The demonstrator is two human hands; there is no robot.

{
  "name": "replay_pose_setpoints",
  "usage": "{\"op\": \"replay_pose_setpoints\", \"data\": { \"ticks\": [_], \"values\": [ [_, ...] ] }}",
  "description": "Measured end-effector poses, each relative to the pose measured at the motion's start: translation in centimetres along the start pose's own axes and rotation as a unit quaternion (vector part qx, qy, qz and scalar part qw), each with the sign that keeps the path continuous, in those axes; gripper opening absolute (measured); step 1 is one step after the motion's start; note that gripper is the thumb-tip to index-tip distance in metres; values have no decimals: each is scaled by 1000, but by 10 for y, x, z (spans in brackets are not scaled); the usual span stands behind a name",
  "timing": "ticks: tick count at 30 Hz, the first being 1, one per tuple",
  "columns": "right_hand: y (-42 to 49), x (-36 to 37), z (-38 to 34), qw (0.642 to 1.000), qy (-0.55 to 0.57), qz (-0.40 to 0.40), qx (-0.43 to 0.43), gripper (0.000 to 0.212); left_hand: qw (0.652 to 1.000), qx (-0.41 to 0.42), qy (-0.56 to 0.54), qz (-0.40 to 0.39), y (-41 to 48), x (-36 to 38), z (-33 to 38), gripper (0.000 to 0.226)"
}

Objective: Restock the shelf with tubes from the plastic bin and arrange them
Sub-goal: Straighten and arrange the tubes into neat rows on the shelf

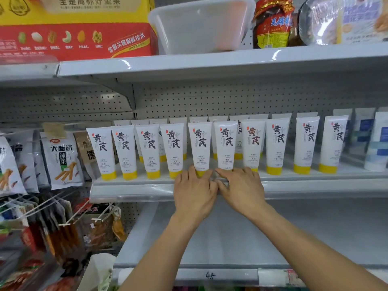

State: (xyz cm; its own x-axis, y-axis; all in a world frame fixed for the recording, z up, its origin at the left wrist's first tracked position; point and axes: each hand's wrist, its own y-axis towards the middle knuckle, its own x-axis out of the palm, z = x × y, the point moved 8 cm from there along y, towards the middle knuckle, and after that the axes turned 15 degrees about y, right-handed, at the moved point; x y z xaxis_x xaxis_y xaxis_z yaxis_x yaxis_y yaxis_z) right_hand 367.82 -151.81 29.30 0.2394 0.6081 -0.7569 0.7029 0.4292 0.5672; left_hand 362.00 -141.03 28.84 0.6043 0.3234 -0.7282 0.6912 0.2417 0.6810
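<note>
Both hands are at the front edge of the middle shelf (130,189). The left hand (194,190) lies with relaxed fingers against the yellow cap of the fifth tube (199,143), and the right hand (241,185) lays flat fingers across the foot of the sixth tube (225,141); neither grips anything.

The step looks like squaring up the front row of tubes (147,148). It should go best by nudging low at the caps, since these tubes stand on their caps and would likely topple if pushed high. The wider gap towards the shelf's right end seems worth closing.

The plastic bin (201,24) sits tilted on the upper shelf, apparently empty. A pegboard (231,97) backs the shelves, snack packets (63,158) hang at the left, and blue-and-white tubes (378,139) stand at the right end.
</note>
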Motion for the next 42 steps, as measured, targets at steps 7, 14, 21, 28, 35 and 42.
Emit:
{"op": "replay_pose_setpoints", "data": {
  "ticks": [7, 14, 21, 28, 35, 42],
  "values": [
    [-4, -4, -1, 1000, 26, -10, -4, 40, 999, 34, 7, -33, 0, 0, 5, 59],
    [-24, -51, 40, 982, 142, 119, -30, 26, 995, 30, -79, 61, -11, -42, 30, 48],
    [-31, -81, 106, 977, 154, 134, 61, 32, 966, 118, -214, -90, -6, -28, 114, 51],
    [-18, -66, 118, 993, 97, 10, 63, 37, 975, 78, -156, -136, 15, -6, 130, 59],
    [0, -55, 117, 996, 65, -44, 52, 46, 976, 54, -111, -182, 29, -2, 132, 53],
    [0, -46, 123, 996, 61, -44, 51, 69, 978, 48, -117, -163, 29, 1, 131, 51]
  ]
}}
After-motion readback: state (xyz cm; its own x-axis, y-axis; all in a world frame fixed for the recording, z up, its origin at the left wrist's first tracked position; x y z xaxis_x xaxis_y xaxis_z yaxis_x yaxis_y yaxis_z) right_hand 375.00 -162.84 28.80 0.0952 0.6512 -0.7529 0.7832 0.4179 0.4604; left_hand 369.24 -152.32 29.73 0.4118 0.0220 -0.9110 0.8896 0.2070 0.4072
